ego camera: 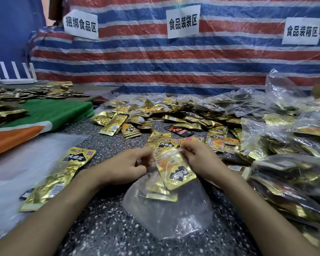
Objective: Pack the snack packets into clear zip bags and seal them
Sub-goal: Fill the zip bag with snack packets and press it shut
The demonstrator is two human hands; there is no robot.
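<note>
On the striped sheet (155, 58) behind, three white paper signs in black print: 捆绑食品区 on the left sign (81, 24); 食品装袋区 on the middle sign (183, 21); 食品装箱区 on the right sign (301, 31). In the middle of the speckled table (103, 228), a clear zip bag (166, 209) lying flat, bottom toward the camera, mouth away; inside its upper part, several gold packets (175, 172), the top one with white characters on a black shape, upside down and blurred, perhaps 大魔王; at the left side of the bag's mouth, the left hand (127, 164), fingers curled and pinching the plastic; at the right side, the right hand (199, 158), curled and pinching likewise; fingertips blurred, exact grip hard to see. Same print, clearer, on a loose gold packet (76, 157) to the left, lying on a stack of flat clear bags (17, 172). Farther back, a heap of loose packets (155, 115); among them a black and red packet (179, 131), writing not readable. At the right, filled bags (284, 163) piled up, cut off by the edge; contents dim behind glare.
</note>
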